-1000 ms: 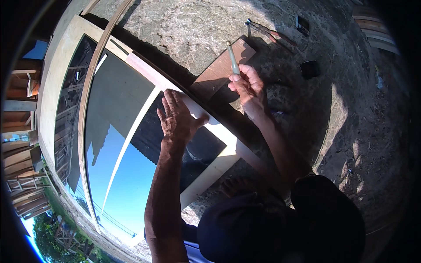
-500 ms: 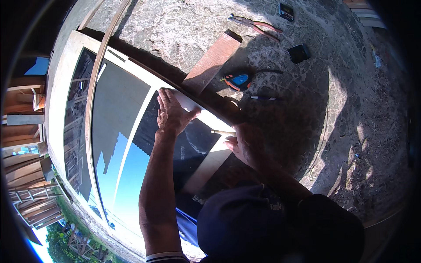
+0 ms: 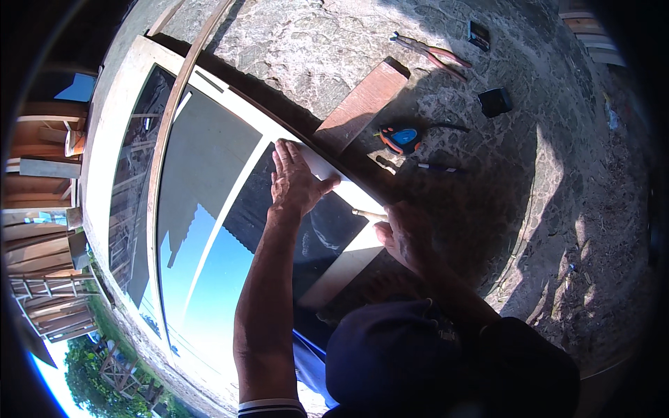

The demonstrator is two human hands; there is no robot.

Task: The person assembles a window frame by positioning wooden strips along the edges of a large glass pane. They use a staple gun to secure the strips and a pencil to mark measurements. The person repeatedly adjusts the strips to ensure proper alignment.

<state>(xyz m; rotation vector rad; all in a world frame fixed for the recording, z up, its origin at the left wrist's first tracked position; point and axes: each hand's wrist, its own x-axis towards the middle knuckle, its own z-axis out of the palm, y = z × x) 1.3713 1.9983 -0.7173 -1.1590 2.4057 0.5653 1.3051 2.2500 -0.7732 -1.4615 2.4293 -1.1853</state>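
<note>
A large pale wooden frame (image 3: 247,115) lies slanted across the left and middle, with glass panes (image 3: 205,157) that mirror sky and roof edges. My left hand (image 3: 295,182) rests flat near the frame's upper rail, fingers spread over the rail and the dark pane beside it. To its right, at the frame's corner, my right hand (image 3: 410,235) is closed around a thin tan stick (image 3: 369,214). One end of the stick points left over the pale wood; the rest is hidden in the fist, so its exact kind cannot be made out.
A long brown wood strip (image 3: 169,118) crosses the frame. Beyond the rail lie a reddish board (image 3: 364,97), a tape measure (image 3: 400,139), a pen (image 3: 437,168), pliers (image 3: 433,54), a black case (image 3: 494,102) and a small dark box (image 3: 479,35) on rough stone ground.
The whole scene has shifted a little to the right in the picture. Both hands keep nearly the same places on the frame, and the tan stick stays in my right hand.
</note>
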